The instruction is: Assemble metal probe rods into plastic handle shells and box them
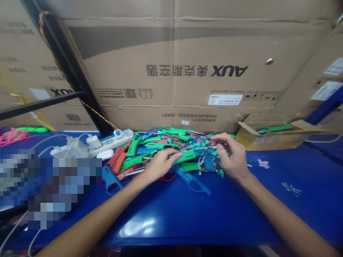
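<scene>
A pile of green, red and blue plastic lighter casings (162, 145) lies on the blue table. Over its front middle, my left hand (163, 162) is closed on a green casing (188, 155), thumb on top. At the pile's right side my right hand (232, 154) has its thumb and fingers curled round the end of a thin metal rod (209, 147) that points toward the green casing. Small teal parts and a blue piece with white wires (210, 163) lie just below the rod. A clear blue casing (191, 180) rests in front of the pile.
An open cardboard box (276, 140) with green pieces stands at the back right. White power strips (111, 142) with plugs lie left of the pile. Large cartons (171, 89) wall off the back. Pink bits (263, 164) and pale sticks (291, 189) lie on the table (227, 217) at right.
</scene>
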`<state>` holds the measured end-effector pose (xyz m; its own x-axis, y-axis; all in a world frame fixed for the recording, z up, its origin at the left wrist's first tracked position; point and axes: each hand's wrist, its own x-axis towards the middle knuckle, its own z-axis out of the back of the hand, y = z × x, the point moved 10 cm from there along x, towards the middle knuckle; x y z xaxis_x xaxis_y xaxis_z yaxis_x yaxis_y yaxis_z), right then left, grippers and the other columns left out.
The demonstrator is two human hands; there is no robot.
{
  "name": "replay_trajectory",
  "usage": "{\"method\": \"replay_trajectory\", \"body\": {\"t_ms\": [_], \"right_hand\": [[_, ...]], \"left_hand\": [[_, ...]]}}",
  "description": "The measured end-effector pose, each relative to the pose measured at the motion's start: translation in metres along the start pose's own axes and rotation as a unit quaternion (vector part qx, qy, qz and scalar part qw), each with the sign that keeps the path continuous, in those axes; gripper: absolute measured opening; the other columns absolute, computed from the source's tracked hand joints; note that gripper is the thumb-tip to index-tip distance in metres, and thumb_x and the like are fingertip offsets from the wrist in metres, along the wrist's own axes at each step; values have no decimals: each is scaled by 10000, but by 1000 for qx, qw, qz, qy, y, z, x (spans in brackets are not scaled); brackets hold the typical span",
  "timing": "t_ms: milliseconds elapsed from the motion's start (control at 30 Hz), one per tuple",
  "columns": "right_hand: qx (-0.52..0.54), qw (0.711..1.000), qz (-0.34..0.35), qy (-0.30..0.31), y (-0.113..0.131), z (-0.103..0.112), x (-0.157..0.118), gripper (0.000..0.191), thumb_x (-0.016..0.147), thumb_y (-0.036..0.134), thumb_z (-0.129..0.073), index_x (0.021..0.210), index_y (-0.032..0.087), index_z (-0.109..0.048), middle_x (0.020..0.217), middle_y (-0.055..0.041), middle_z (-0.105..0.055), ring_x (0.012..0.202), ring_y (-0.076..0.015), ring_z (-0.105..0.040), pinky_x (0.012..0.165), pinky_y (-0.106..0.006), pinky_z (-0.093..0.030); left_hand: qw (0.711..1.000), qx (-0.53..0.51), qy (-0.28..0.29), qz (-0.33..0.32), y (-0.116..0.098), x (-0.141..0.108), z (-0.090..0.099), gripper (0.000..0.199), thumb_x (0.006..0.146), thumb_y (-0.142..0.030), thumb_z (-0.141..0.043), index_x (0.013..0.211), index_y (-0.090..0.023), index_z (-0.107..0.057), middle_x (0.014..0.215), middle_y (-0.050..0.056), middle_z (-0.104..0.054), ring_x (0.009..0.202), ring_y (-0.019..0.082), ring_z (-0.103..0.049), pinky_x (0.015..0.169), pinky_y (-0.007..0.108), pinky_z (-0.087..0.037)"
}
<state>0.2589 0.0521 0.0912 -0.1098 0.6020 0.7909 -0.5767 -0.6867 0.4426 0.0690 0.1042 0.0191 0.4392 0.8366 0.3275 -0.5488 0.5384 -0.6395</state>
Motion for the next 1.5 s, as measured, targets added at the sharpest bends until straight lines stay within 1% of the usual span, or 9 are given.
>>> {"method": "replay_trajectory", "body": {"t_ms": [100, 233, 367, 467, 600, 800, 1100, 1400, 1500], "right_hand": [[26, 1000, 6, -2, 4, 1, -1, 198, 982, 199, -438, 1128, 221, -570, 957, -34, -668, 817, -155, -641, 747, -317, -524], [-12, 1000, 26, 7, 13, -3, -4, 176, 995, 226, -473, 1154, 234, -548, 1022, -41, -715, 944, -174, -681, 861, -344, -533], [-41, 998, 53, 13, 21, -2, -5, 114, 985, 246, -515, 1083, 235, -571, 941, -32, -741, 884, -175, -704, 792, -318, -557], [7, 999, 40, 11, 17, -2, -7, 94, 960, 244, -568, 1052, 238, -584, 937, -25, -745, 792, -160, -712, 722, -298, -573], [80, 996, 20, 42, 13, -15, -12, 97, 934, 233, -614, 1030, 235, -602, 944, -16, -736, 711, -134, -701, 665, -274, -578], [118, 989, -16, 87, 13, -32, -15, 85, 953, 266, -591, 1016, 210, -608, 857, -15, -710, 671, -124, -682, 632, -258, -571], [110, 991, -21, 77, 10, -32, -13, 73, 954, 276, -592, 983, 210, -604, 805, -1, -691, 660, -125, -685, 637, -256, -560], [105, 989, -25, 99, 5, -38, -15, 88, 953, 299, -593, 991, 220, -595, 831, -5, -696, 680, -136, -702, 644, -265, -586], [118, 988, -22, 94, 5, -39, -15, 123, 963, 283, -576, 1072, 228, -557, 896, -10, -687, 699, -127, -698, 651, -263, -593]], "left_hand": [[1000, 17, 8, 19, 4, -1, -1, 264, 978, -384, -510, 1028, -230, -719, 987, 16, -753, 766, 179, -682, 651, 266, -519], [998, 63, 7, -1, 3, -1, -2, 247, 967, -398, -541, 1034, -255, -731, 1049, 19, -749, 906, 216, -695, 789, 324, -531], [995, 91, 19, -39, -3, -1, -3, 248, 976, -388, -527, 997, -269, -744, 1002, 13, -761, 921, 222, -699, 805, 333, -528], [992, 108, 34, -53, -5, -2, -3, 266, 980, -385, -511, 963, -275, -753, 976, 24, -764, 868, 218, -705, 733, 312, -530], [987, 131, 44, -81, -8, -4, -5, 285, 988, -394, -493, 1008, -282, -754, 959, 30, -761, 877, 215, -699, 772, 314, -522], [985, 144, 56, -76, -5, -4, -8, 309, 1006, -397, -467, 1057, -278, -748, 939, 35, -742, 865, 197, -691, 778, 301, -508], [986, 139, 59, -71, -4, -4, -8, 295, 1005, -397, -477, 1059, -288, -746, 951, 32, -739, 840, 193, -688, 768, 294, -497], [985, 143, 63, -69, -5, -4, -7, 319, 1003, -423, -474, 1042, -270, -751, 960, 37, -745, 858, 204, -694, 775, 292, -506], [985, 143, 63, -71, -6, -4, -7, 316, 1005, -415, -473, 1032, -270, -752, 947, 36, -740, 844, 198, -691, 761, 283, -500]]}}
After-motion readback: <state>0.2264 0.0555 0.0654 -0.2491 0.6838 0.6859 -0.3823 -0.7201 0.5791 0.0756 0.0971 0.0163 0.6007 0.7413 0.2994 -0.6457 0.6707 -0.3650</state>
